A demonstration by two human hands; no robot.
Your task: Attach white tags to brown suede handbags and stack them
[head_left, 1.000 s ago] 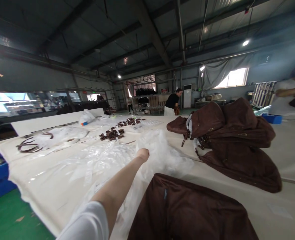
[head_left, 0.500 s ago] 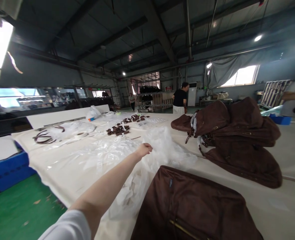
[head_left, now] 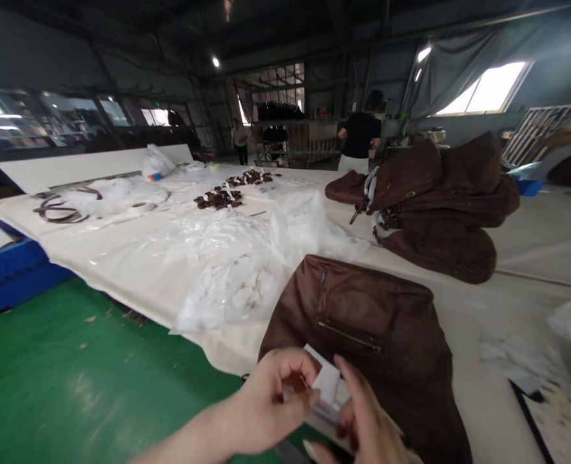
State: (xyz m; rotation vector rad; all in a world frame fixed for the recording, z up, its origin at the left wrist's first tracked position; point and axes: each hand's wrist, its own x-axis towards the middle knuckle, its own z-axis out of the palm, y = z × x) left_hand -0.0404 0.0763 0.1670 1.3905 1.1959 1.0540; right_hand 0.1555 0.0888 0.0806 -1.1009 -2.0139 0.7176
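A small white paper-like packet is between my two hands, above the near edge of a brown bag. Thumb and fingers of my left hand pinch it from the left. My right hand curls around its other side, slightly blurred, with white material between thumb and fingers. Under the hands, the brown bag lies flat on the table, a brass-coloured zip across its front. Beside it on the left sits a clear plastic bag with small whitish pieces inside.
More brown bags are heaped at the right. Crumpled clear plastic and bundled brown straps lie across the cream-covered table. A blue crate stands at the left. Another person is beyond the table.
My left arm has drawn back from the plastic toward me. Both hands are now together at the white packet, and the view has tilted down.
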